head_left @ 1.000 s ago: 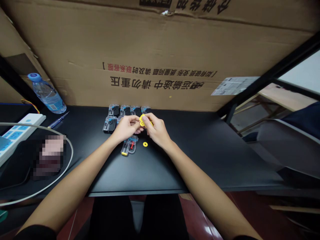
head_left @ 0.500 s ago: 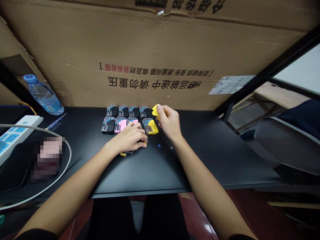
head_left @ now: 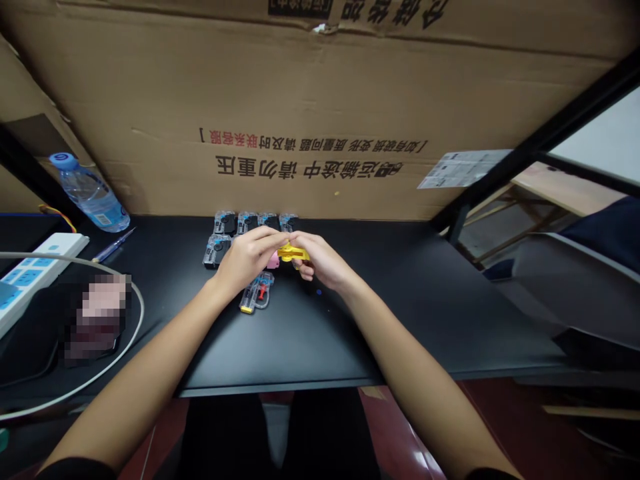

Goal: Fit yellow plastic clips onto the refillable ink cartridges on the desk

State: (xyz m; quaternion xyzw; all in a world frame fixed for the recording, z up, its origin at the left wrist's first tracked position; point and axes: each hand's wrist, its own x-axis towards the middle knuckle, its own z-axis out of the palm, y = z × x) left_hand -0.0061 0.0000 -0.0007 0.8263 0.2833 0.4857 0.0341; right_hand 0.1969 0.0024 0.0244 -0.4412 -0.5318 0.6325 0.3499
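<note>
Black tabletop [head_left: 430, 293]; right fingers [head_left: 306, 271] clamped on yellow piece [head_left: 292, 253]; left fingers [head_left: 273, 239] touching, grip unclear.

The held piece [head_left: 289, 254] is yellow, the tabletop [head_left: 420, 293] black, the cardboard [head_left: 300, 93] brown with black-and-red print [head_left: 311, 167].

- A capped water bottle [head_left: 91, 195] is standing at the far edge of the black tabletop [head_left: 425, 300], near its left end.
- A slim blue pen-like tool [head_left: 115, 245] is lying just in front of it.
- A white power strip [head_left: 57, 253] is lying toward the left edge.
- A pale cable [head_left: 143, 310] is looping around a pixelated item [head_left: 97, 320], unidentifiable.
- Cardboard [head_left: 300, 87] with inverted print is rising behind the far edge, carrying a white label [head_left: 465, 169].
- A wooden table [head_left: 565, 187] is standing beyond the right edge.
</note>
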